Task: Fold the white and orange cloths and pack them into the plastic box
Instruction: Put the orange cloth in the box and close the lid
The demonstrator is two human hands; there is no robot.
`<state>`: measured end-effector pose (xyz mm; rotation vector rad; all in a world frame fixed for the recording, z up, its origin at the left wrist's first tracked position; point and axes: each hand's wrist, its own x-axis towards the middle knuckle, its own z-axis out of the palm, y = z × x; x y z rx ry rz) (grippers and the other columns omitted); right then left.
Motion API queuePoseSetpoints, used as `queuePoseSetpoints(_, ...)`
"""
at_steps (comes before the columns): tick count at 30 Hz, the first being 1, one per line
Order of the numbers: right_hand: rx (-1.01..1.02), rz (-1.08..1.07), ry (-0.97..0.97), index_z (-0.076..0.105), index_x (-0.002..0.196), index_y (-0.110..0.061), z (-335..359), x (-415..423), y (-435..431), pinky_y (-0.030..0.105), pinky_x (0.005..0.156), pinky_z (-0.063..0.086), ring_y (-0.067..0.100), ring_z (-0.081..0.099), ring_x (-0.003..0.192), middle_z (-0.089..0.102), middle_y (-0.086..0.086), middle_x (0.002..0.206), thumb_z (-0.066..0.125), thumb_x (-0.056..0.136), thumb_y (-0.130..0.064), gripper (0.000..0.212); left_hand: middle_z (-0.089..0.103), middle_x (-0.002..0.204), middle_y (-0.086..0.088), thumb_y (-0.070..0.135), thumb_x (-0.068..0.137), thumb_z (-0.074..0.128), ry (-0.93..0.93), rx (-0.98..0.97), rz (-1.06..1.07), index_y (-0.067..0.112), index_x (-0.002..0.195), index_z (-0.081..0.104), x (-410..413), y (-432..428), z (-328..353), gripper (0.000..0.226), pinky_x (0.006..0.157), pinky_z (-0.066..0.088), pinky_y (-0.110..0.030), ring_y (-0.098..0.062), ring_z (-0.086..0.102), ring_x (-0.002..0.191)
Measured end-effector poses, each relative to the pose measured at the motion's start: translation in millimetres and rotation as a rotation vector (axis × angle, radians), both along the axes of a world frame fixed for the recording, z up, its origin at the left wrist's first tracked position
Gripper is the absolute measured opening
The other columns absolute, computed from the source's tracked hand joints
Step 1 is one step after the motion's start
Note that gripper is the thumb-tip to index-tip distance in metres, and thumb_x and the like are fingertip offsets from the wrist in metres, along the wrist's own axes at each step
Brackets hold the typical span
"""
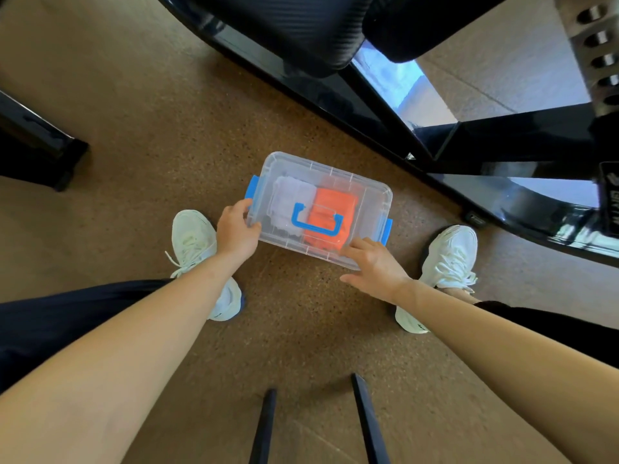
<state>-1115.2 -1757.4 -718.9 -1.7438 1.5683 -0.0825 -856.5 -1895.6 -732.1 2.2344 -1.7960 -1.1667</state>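
With the left hand (236, 231) clasping the plastic box (375, 192) at its corner and the right hand (373, 262) resting loose-fingered, holding nothing, on the lid's near edge (311, 252), uneven pressure could leave the blue latch (387, 231) beside that grip unfastened.

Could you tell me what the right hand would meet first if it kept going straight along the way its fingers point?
The right hand already rests its fingertips on the near edge of the plastic box's lid. Going on, it would probably slide over the lid toward the blue handle, though height is hard to judge.
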Motion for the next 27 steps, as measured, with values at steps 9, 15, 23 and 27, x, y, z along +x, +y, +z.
queuePoseSetpoints(9, -0.066, -0.254, 0.099, 0.057, 0.133, -0.027, -12, -16, 1, 0.05, 0.111, 0.039, 0.026, 0.044, 0.13, 0.052, 0.001, 0.137, 0.073, 0.085, -0.043, 0.053, 0.061, 0.136, -0.003, 0.017, 0.097, 0.063, 0.032, 0.039, 0.035, 0.025, 0.146, 0.049, 7, -9, -5, 0.051, 0.101, 0.05, -0.04, -0.022, 0.061, 0.121)
queuePoseSetpoints(15, 0.34, -1.017, -0.039, 0.029, 0.152, -0.022, -15, -22, -14, 0.037, 0.094, 0.049, 0.019, 0.055, 0.106, 0.046, 0.006, 0.141, 0.07, 0.092, -0.028, 0.073, 0.054, 0.138, -0.004, 0.022, 0.094, 0.067, -0.036, -0.011, 0.01, 0.026, 0.139, 0.055, 7, -12, -15, 0.048, 0.098, 0.051, -0.038, -0.024, 0.06, 0.12)
queuePoseSetpoints(23, 0.718, -1.258, -0.416, 0.057, 0.123, -0.02, -21, -36, -20, 0.041, 0.09, 0.06, 0.029, 0.069, 0.111, 0.072, 0.01, 0.109, 0.067, 0.096, -0.025, 0.03, 0.035, 0.16, -0.005, 0.024, 0.095, 0.068, 0.163, 0.2, 0.023, 0.023, 0.16, 0.017, 3, -25, -19, 0.083, 0.112, 0.041, -0.046, -0.024, 0.043, 0.142)
queuePoseSetpoints(27, 0.731, -1.256, -0.42, 0.059, 0.122, -0.022, -28, -38, -15, 0.043, 0.091, 0.06, 0.029, 0.069, 0.111, 0.071, 0.012, 0.116, 0.067, 0.095, -0.027, 0.029, 0.033, 0.148, -0.01, 0.023, 0.095, 0.066, 0.003, 0.054, -0.097, 0.017, 0.157, 0.025, -4, -23, -20, 0.074, 0.105, 0.041, -0.034, -0.025, 0.046, 0.133)
